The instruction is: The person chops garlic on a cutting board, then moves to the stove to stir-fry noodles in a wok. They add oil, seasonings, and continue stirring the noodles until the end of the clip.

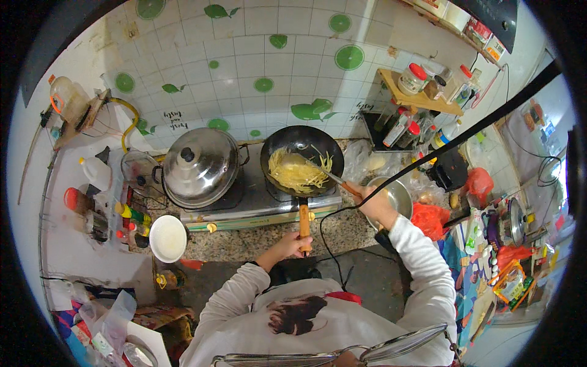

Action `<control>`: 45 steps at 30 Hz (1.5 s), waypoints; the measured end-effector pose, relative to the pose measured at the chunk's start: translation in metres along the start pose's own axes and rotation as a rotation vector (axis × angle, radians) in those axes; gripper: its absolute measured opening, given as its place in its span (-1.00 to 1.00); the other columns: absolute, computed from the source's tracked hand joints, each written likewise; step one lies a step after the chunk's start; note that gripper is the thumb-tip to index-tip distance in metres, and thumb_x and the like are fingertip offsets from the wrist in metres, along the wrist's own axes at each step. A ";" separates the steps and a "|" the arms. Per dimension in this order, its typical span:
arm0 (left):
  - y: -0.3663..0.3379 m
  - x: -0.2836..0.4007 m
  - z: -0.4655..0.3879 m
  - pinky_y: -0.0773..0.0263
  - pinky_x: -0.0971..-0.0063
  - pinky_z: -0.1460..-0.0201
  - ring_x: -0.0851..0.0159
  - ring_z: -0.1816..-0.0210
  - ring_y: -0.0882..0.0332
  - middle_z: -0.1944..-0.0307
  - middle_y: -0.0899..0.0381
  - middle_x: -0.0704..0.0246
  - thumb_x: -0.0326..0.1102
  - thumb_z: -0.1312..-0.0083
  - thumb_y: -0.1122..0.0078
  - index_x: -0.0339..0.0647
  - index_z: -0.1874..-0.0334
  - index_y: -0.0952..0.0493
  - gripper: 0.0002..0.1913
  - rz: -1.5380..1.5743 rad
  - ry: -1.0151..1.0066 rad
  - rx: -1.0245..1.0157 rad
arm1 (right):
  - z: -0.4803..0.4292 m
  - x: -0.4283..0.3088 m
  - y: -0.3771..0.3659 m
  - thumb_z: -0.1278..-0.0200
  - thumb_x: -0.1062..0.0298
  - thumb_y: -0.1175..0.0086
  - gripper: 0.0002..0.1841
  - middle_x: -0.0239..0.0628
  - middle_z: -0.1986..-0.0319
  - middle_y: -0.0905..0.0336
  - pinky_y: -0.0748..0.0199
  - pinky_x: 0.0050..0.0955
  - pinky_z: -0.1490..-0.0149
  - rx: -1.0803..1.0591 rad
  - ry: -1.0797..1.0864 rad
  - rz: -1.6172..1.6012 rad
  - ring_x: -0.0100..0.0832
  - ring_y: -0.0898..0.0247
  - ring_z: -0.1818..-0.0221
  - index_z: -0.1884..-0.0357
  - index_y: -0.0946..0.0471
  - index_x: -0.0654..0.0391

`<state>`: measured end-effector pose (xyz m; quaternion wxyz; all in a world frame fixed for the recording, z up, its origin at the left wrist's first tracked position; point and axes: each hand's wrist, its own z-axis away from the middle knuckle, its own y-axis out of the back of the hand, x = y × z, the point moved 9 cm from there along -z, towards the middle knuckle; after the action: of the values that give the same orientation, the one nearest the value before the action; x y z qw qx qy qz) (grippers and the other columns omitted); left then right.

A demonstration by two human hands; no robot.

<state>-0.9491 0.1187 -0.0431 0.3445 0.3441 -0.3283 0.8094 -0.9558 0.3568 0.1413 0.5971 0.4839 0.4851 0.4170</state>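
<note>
My left hand (290,245) grips the wooden handle of a black wok (298,137) that sits on the right burner of a gas stove (257,215). Pale yellow shredded strips, perhaps potato (293,175), lie in the wok's bowl. In my right hand (377,206) is the wooden end of a metal spatula (324,172). Its shaft slants down to the left over the wok, and its head rests among the strips. A black cable crosses in front of my right hand and hides part of it.
A lidded steel pot (202,169) stands on the left burner. The counter's left front edge holds a white bowl (168,239). Behind my right hand is a metal basin (395,195), beside a red plastic bag (429,220). Seasoning jars (408,133) crowd the back right corner.
</note>
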 end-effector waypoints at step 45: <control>-0.003 0.008 0.005 -0.62 0.37 0.23 0.28 0.25 -0.66 0.17 -0.61 0.22 -0.04 -0.39 -0.18 -0.26 -0.06 -0.42 -0.57 -0.041 -0.017 -0.007 | -0.057 -0.014 -0.043 -0.13 0.35 -0.09 -0.36 -0.05 0.58 -0.58 -0.50 -0.09 0.41 0.171 0.095 0.135 -0.05 -0.57 0.52 -0.35 -0.39 -0.16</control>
<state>-0.9488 0.1188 -0.0332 0.3594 0.3564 -0.3271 0.7980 -1.0132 0.3451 0.0976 0.5006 0.5444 0.5131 0.4356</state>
